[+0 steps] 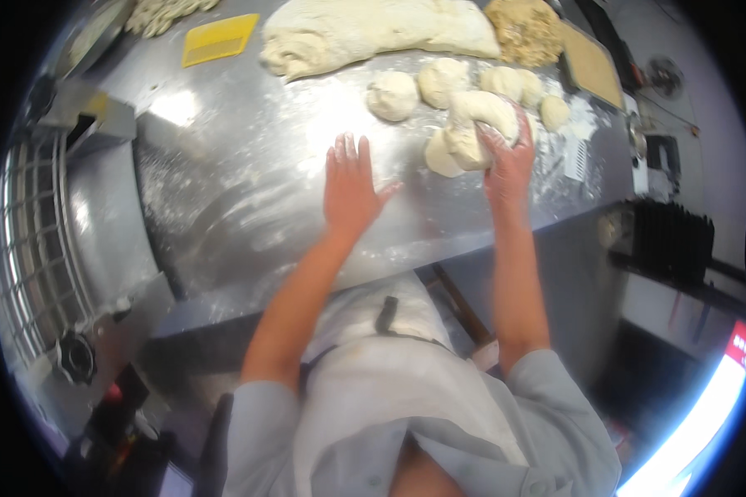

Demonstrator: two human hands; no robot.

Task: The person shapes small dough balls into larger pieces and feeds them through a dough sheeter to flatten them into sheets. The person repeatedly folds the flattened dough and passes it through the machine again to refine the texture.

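My right hand (508, 149) grips a soft, pale piece of dough (478, 121), thumb on the near side and fingers around the right. Partly covered by it, another pale dough piece (441, 156) rests on the steel table (255, 186). My left hand (351, 189) is spread flat, palm down, at the table's middle and holds nothing; whether it presses on the steel cannot be told. Beyond the hands sit several dough balls, among them one at the left (393, 96) and a small one at the right (554, 112). A long slab of dough (385, 34) lies behind them.
A yellow plastic scraper (221, 40) lies at the far left, near twisted dough strips (168, 13) and a round pan (96, 37). Brownish dough (525, 31) and a tan board (590, 65) are far right, a white slotted piece (575, 158) nearer. A machine with a wire guard (37, 230) stands left.
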